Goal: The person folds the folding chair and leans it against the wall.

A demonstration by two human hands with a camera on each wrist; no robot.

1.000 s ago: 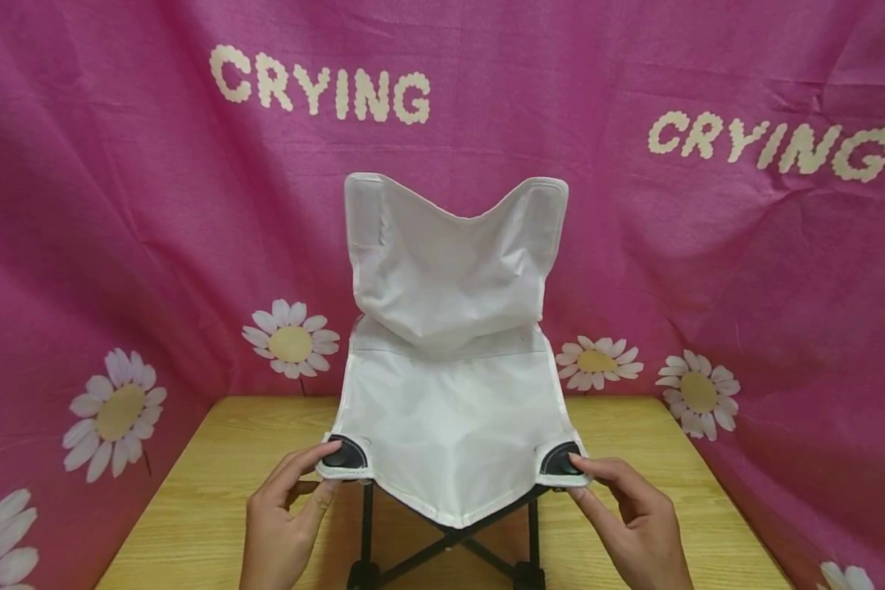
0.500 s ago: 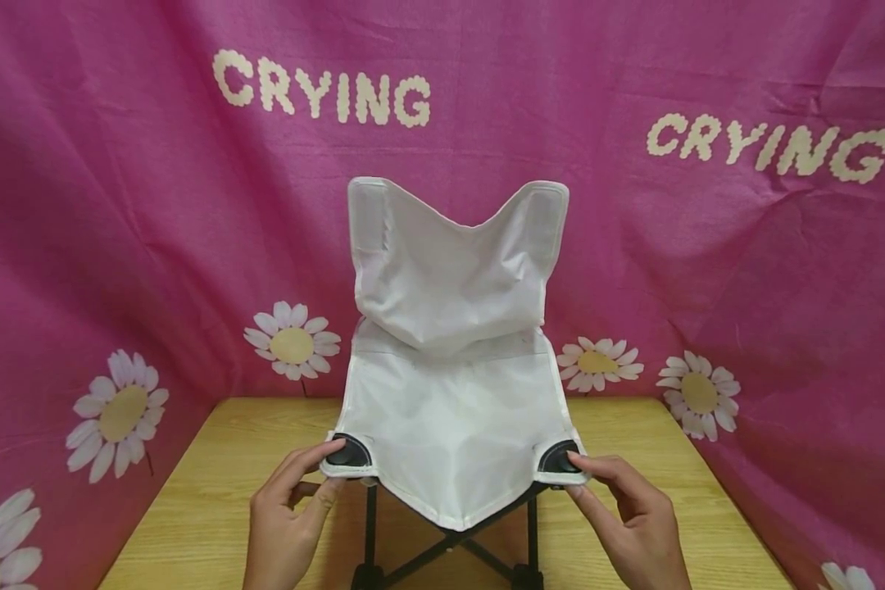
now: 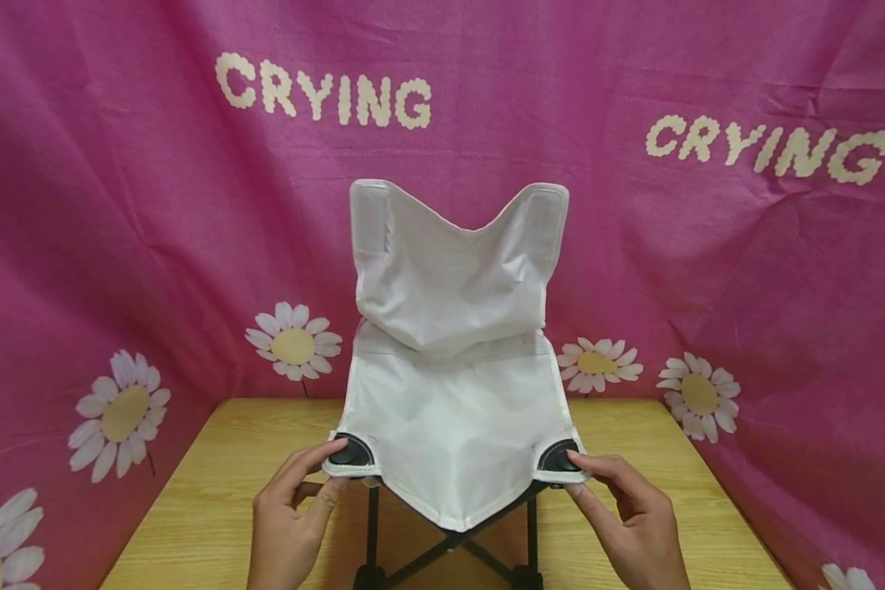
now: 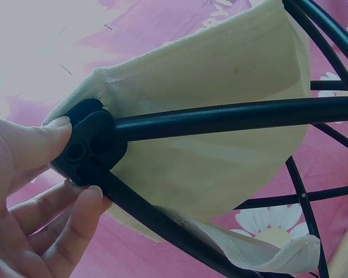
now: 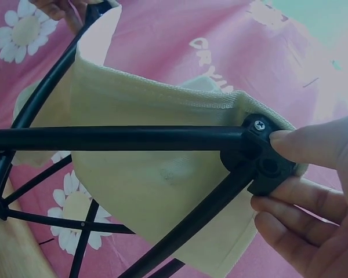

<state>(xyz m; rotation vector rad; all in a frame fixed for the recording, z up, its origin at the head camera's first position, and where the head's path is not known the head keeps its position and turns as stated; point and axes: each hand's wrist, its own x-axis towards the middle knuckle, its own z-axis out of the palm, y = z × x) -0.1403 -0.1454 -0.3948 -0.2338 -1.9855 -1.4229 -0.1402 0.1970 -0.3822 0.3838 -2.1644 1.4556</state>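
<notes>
A small folding chair point(image 3: 453, 426) with a white fabric seat and backrest stands unfolded on crossed black legs. At its near left corner my left hand point(image 3: 291, 512) pinches the seat, fingers on the black corner patch point(image 3: 352, 451) and thumb beneath. My right hand point(image 3: 627, 516) grips the near right corner the same way, on the matching black patch point(image 3: 556, 456). From below, the left wrist view shows the thumb against a black plastic joint point(image 4: 87, 142) where tubes meet. A like joint point(image 5: 261, 153) with a screw sits under the right thumb in the right wrist view.
The chair stands on a light wooden table point(image 3: 214, 483). Behind and on both sides hangs a pink cloth point(image 3: 487, 98) with daisies and the word CRYING. The loose backrest fabric point(image 3: 450, 279) stands up with two pointed top corners.
Both hands keep their hold on the seat corners. The view has shifted very slightly, and the left hand with its corner appears a little farther right.
</notes>
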